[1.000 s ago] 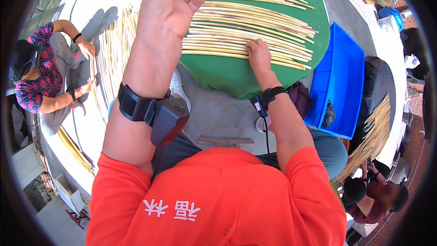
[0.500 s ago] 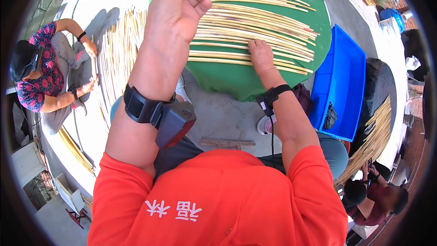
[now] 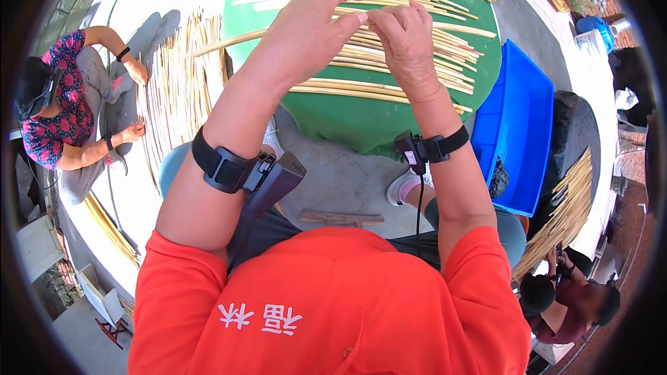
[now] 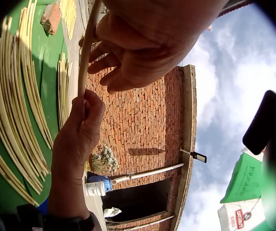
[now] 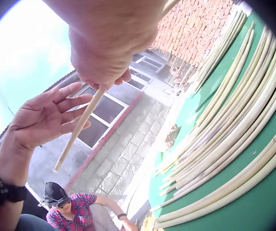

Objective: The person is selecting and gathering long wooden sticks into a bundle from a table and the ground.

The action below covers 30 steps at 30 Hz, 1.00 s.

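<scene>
One pale cane strip [image 5: 80,126] hangs above the green table [image 3: 361,121]. We pinch it in our right hand [image 3: 406,45], our left hand [image 3: 313,24] straight-fingered, seemingly only touching. We judge it light, springy, smooth, and best held near mid-length.

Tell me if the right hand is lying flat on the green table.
No, the right hand is up in the air, fingers pinching a stick.

Stick [image 4: 84,57] top end off-frame

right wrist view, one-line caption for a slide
Right hand pinches a pale stick over a green cloth lined with sticks, left hand open beside it.
</scene>
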Each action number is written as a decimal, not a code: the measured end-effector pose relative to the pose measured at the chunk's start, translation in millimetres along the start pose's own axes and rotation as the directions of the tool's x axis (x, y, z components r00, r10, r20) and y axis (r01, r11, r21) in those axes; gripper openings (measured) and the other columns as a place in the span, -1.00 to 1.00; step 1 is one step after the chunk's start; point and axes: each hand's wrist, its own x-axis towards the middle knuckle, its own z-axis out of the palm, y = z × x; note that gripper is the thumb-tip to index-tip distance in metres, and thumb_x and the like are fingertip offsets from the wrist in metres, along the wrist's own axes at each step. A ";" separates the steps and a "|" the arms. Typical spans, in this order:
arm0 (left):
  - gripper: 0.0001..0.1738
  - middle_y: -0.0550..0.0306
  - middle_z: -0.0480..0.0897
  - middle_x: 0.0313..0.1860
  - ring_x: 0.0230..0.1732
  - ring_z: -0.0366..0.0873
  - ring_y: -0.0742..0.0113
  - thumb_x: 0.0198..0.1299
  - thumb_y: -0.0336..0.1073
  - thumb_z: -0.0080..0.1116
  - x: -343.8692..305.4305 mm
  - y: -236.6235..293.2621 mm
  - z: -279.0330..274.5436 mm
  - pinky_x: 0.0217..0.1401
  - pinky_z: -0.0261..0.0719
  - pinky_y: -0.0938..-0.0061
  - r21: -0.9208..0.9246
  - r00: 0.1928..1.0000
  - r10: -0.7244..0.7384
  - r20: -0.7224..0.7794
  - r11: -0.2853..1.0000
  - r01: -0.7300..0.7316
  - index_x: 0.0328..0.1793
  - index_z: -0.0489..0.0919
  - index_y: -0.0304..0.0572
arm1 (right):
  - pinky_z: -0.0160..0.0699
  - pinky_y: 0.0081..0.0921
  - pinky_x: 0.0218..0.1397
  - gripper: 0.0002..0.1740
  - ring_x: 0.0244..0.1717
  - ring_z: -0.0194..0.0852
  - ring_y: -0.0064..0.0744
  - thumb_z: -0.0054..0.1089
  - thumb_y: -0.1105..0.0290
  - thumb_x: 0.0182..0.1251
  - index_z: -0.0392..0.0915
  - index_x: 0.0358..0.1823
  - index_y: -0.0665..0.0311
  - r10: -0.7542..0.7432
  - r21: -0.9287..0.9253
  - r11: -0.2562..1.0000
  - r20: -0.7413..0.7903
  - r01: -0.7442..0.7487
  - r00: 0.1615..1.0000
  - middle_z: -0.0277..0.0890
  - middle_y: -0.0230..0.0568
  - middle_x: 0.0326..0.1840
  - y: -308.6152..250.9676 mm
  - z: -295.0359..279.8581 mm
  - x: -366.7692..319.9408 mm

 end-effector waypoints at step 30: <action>-0.77 0.21 0.56 -0.36 -0.39 0.36 0.55 0.15 -0.43 0.01 2.7 37.1 -25.4 -0.27 0.30 0.67 -0.540 0.860 -0.359 -0.363 0.833 0.120 -0.07 0.55 -0.27 | 0.25 -0.22 0.08 -0.76 0.02 0.34 -0.16 0.09 0.38 0.15 0.48 -0.13 0.18 0.380 -0.191 0.918 0.163 -0.349 0.911 0.45 -0.22 -0.09 33.5 73.4 -155.2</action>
